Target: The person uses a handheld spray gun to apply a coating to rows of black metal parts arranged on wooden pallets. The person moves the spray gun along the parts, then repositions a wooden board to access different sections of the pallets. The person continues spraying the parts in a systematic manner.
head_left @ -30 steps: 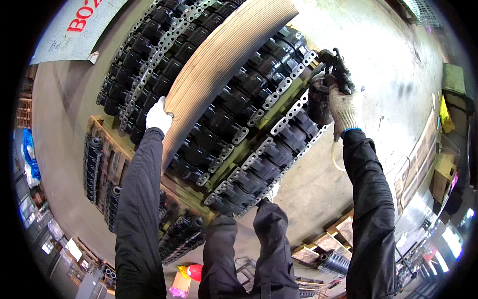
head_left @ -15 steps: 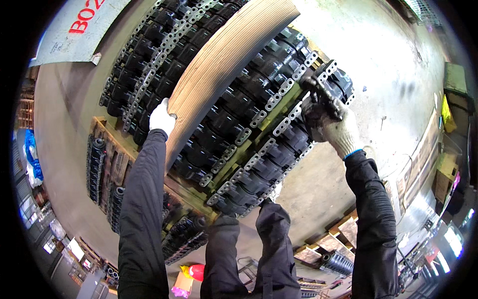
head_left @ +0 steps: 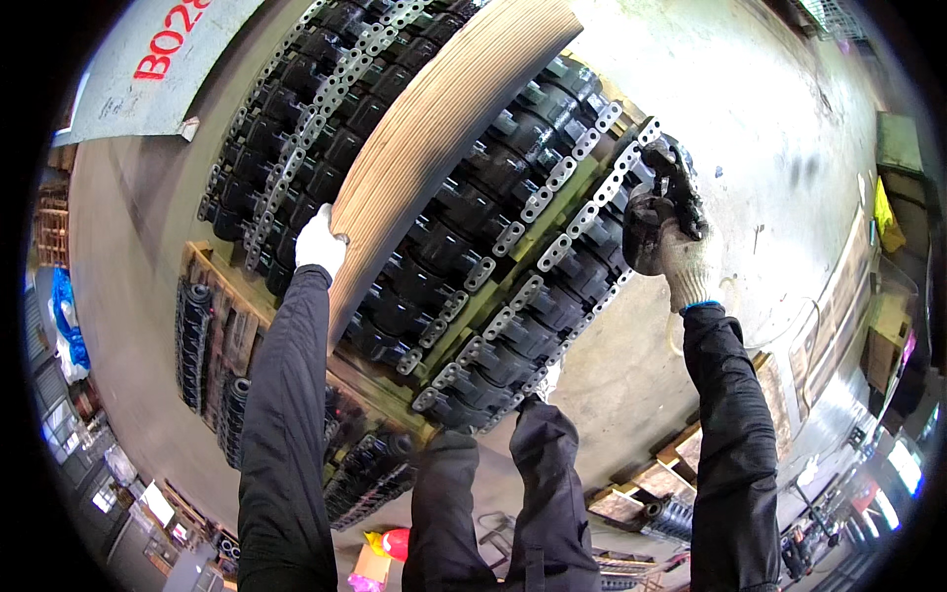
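My left hand (head_left: 321, 243), in a white glove, is closed on the near-left edge of a long, ridged sheet of tan corrugated cardboard (head_left: 419, 138). The sheet bows across rows of glossy black track links (head_left: 414, 252) with grey, holed metal edges. My right hand (head_left: 683, 242) wears a pale knitted glove, with black over the fingers. Those fingers curl around a dark, glossy black lump (head_left: 646, 232), whose exact kind I cannot make out. This hand is just right of the far end of the nearest track row (head_left: 552, 286).
Under the rows lies a wooden pallet (head_left: 258, 286). Rolled black tracks (head_left: 194, 335) rest at the lower left. A pale panel with red markings (head_left: 158, 84) rises at the far left. Wooden pallets (head_left: 641, 483) and a yellow cloth (head_left: 888, 219) lie to the right.
My right hand has moved right and slightly nearer, off the end of the nearest track row. My left hand keeps its hold on the cardboard, almost unmoved.
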Motion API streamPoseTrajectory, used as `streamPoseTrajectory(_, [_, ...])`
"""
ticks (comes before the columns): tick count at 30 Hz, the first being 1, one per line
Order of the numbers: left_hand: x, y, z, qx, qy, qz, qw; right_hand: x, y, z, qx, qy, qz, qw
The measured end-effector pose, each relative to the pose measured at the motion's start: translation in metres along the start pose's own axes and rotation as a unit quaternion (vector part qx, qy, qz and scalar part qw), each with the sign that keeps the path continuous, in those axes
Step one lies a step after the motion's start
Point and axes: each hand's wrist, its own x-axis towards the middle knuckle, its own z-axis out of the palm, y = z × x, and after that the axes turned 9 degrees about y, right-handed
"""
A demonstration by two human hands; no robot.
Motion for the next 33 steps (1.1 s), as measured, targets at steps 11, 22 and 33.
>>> streamPoseTrajectory(11, [-0.001, 0.007, -0.003, 0.009, -0.004, 0.002, 1.0, -0.005, 0.0, -0.009, 0.015, -0.031, 0.009, 0.999])
streamPoseTrajectory(22, [0.0, 0.006, -0.003, 0.019, -0.014, -0.006, 1.0, -0.045, 0.0, 0.017, -0.025, -0.053, -0.134, 0.989])
streamPoseTrajectory(33, [-0.001, -0.004, 0.002, 0.033, -0.013, -0.003, 0.999, -0.078, -0.016, 0.015, -0.09, -0.133, -0.16, 0.974])
